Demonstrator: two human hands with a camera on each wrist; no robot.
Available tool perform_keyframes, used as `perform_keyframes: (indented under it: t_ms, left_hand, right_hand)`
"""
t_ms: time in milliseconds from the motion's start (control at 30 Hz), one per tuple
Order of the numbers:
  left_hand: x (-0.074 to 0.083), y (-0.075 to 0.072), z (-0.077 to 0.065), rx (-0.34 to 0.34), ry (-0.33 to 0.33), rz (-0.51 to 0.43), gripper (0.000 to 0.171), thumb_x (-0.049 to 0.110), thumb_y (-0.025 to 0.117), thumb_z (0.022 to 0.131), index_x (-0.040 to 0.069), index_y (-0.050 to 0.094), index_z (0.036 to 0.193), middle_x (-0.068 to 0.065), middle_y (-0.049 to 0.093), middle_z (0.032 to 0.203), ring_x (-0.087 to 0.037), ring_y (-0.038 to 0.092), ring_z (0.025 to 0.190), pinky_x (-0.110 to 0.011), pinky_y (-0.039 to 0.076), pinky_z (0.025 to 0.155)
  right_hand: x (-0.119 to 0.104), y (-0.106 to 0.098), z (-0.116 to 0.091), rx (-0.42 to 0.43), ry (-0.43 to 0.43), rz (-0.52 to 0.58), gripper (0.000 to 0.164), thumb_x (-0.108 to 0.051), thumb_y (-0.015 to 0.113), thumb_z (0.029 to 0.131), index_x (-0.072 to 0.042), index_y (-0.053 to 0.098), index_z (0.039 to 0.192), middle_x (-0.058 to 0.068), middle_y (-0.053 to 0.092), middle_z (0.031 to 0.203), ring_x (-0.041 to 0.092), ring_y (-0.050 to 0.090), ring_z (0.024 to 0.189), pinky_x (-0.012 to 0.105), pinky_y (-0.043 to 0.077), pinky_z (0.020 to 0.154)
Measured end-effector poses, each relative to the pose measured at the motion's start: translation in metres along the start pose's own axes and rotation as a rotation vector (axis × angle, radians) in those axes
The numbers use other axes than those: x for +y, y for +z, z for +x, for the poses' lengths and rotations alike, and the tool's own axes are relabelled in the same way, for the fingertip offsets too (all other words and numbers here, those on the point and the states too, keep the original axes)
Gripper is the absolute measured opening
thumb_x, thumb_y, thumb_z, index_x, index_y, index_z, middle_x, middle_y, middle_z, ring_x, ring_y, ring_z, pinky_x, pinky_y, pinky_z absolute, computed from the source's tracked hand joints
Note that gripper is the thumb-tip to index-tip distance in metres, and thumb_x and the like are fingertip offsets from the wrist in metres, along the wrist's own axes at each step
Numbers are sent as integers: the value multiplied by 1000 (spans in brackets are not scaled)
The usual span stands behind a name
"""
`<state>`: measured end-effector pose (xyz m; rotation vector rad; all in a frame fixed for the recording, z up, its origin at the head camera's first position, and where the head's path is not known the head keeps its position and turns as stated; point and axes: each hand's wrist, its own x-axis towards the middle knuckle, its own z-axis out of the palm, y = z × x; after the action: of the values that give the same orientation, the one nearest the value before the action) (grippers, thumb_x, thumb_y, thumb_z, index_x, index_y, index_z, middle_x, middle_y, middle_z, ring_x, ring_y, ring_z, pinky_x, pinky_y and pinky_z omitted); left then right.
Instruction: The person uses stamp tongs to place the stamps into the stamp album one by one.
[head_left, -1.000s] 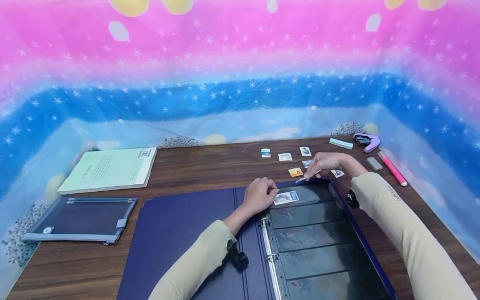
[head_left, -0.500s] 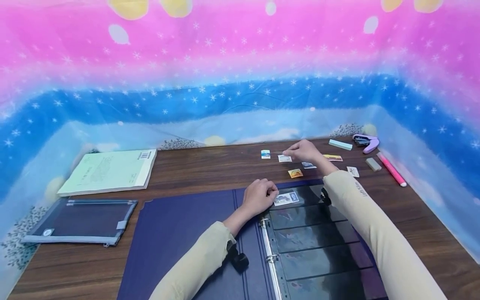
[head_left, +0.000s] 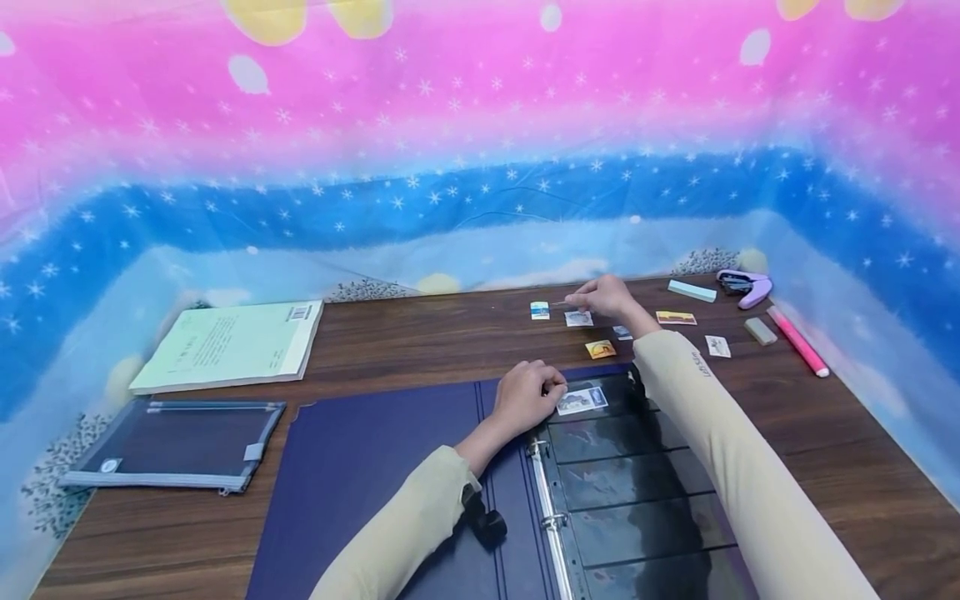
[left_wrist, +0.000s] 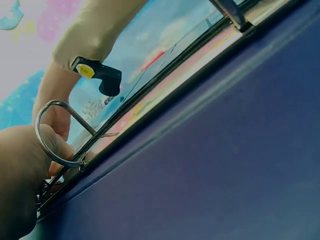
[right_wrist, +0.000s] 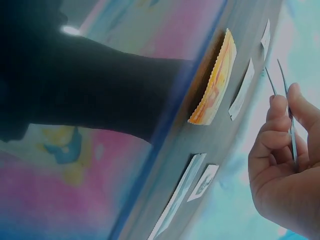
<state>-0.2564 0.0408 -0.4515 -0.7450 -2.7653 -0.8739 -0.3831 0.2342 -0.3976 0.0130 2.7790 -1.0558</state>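
Note:
My right hand [head_left: 603,297] holds metal tweezers [right_wrist: 293,140] over the back of the table. Their tips stand apart, near a blue-and-white stamp [head_left: 539,311], with nothing visible between them. A pale stamp [head_left: 578,318] lies just below that hand, and an orange stamp [head_left: 601,349] lies nearer the album. My left hand [head_left: 525,396] pinches the upper inner corner of the black pocket page [head_left: 618,483] in an open navy ring album [head_left: 375,475]; its fingertips are partly hidden. Beside them a larger black-and-white stamp [head_left: 582,401] shows in the top pocket.
More stamps, one yellow and red [head_left: 676,317] and one whitish [head_left: 717,347], lie at right. Beyond them are an eraser [head_left: 761,332], a pink marker [head_left: 798,342], a lilac stapler [head_left: 750,289] and a pale green block [head_left: 692,291]. A green book [head_left: 232,346] and zip pouch [head_left: 176,446] lie left.
My right hand has moved with the tweezers from the album's top edge leftward and back to the blue-and-white stamp, uncovering the yellow-and-red one. My left hand stays at the page corner.

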Motion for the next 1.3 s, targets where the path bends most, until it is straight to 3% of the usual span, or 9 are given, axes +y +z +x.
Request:
perform_keyframes:
  t_ms: [233, 467, 533, 667, 800, 1133, 1300]
  left_hand:
    - [1, -3, 0, 13, 7, 21, 12, 27, 60, 88, 23, 72, 88, 8, 61, 78, -6, 47, 67, -16, 32, 56]
    - [3, -1, -1, 14, 23, 5, 12, 26, 60, 88, 23, 72, 88, 9, 61, 77, -5, 47, 66, -15, 33, 56]
    - [4, 0, -1, 17, 29, 9, 12, 26, 59, 88, 23, 71, 88, 9, 61, 76, -5, 46, 66, -15, 33, 55]
    - [3, 1, -2, 26, 43, 20, 12, 26, 59, 87, 23, 71, 87, 9, 61, 76, -5, 46, 65, -15, 32, 56]
    - [3, 1, -1, 29, 53, 16, 13, 25, 59, 88, 22, 71, 87, 8, 61, 76, -6, 46, 65, -15, 31, 56]
    - [-3, -1, 0, 50, 60, 20, 12, 30, 60, 88, 23, 69, 85, 9, 60, 75, -6, 47, 66, -16, 33, 56]
    - [-3, 1, -3, 64, 131, 49, 20, 42, 62, 86, 23, 68, 86, 7, 58, 74, -6, 45, 64, -16, 29, 58]
  right_hand:
    - [0, 4, 12, -28, 37, -2, 40, -38, 60, 89, -3, 69, 107, 13, 67, 98, 18, 48, 73, 29, 39, 67]
    - [-3, 10, 17, -72, 51, 6, 37, -36, 62, 88, -3, 71, 103, 5, 65, 80, 13, 37, 55, 27, 34, 55]
    - [-4, 12, 17, -77, 62, 11, 35, -34, 62, 88, -3, 70, 104, 8, 67, 83, 15, 43, 60, 27, 37, 57]
    - [-5, 16, 16, -75, 90, 33, 33, -31, 61, 89, -4, 69, 108, 13, 70, 101, 22, 57, 86, 33, 46, 75]
    - [-7, 15, 15, -65, 97, 73, 32, -29, 58, 91, -6, 68, 111, 14, 68, 108, 28, 57, 108, 42, 45, 93]
    - [-21, 5, 7, -65, 55, 163, 33, -28, 59, 91, -6, 66, 113, 12, 69, 109, 27, 59, 110, 42, 44, 98]
    - [-21, -4, -7, -64, 13, 148, 35, -30, 58, 91, -6, 65, 116, 15, 67, 114, 30, 60, 111, 46, 42, 101]
